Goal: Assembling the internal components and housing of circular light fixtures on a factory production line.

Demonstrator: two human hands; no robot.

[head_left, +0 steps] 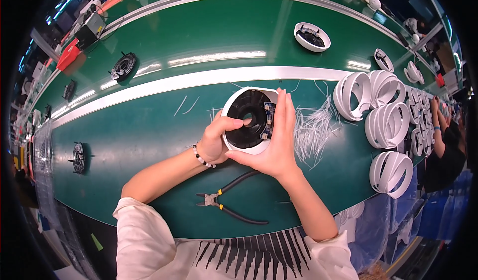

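Observation:
Between my hands is a round white housing (230,145), tilted up over the green table. Inside it sits a black disc-shaped insert (242,134) with a central hole and a small blue circuit board (269,116) along its right side. My left hand (215,139) grips the left rim, its thumb pressed on the black insert near the hole. Along the right side my right hand (280,148) clasps the housing, fingers stretched up the rim and thumb beneath it. Below the hands lie diagonal cutting pliers (213,199) with black and yellow handles, jaws apart.
Thin white plastic strips (314,133) lie heaped right of my hands. Stacks of white rings (387,125) line the table's right side. A loose black disc part (78,158) rests at left. Beyond a white rail, another white housing (312,37) stands. A co-worker (445,150) is far right.

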